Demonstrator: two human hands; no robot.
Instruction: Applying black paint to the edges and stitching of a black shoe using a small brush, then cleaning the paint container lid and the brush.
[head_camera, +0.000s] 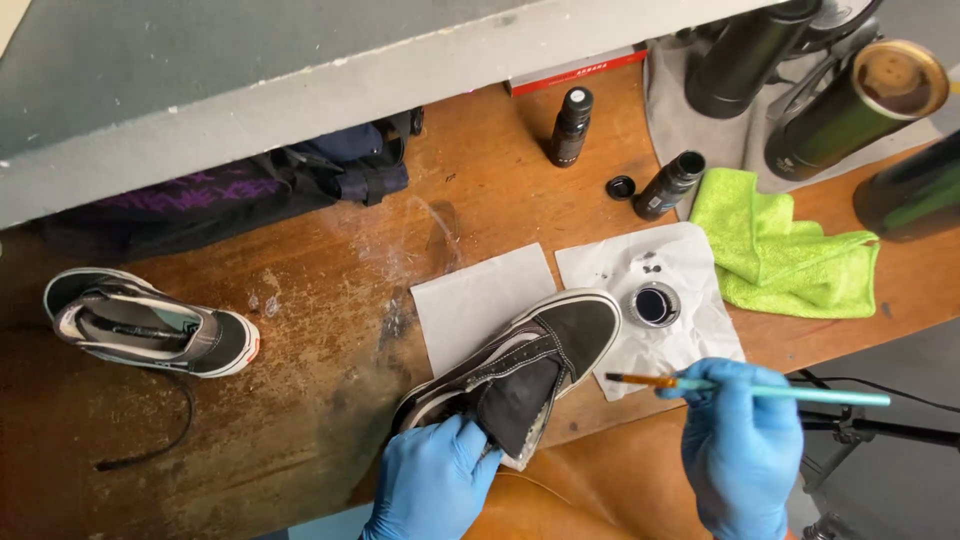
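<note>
The left hand, in a blue glove, comes up from the lower edge and grips the heel end of a dark canvas sneaker, fingers curled around its opening. The sneaker lies on the wooden table, toe pointing up and right, partly over a white paper sheet. The right hand, also gloved, pinches a thin paintbrush between its fingers; the brush lies level, bristles pointing left toward the shoe. A small open jar of dark liquid stands just beyond the toe.
</note>
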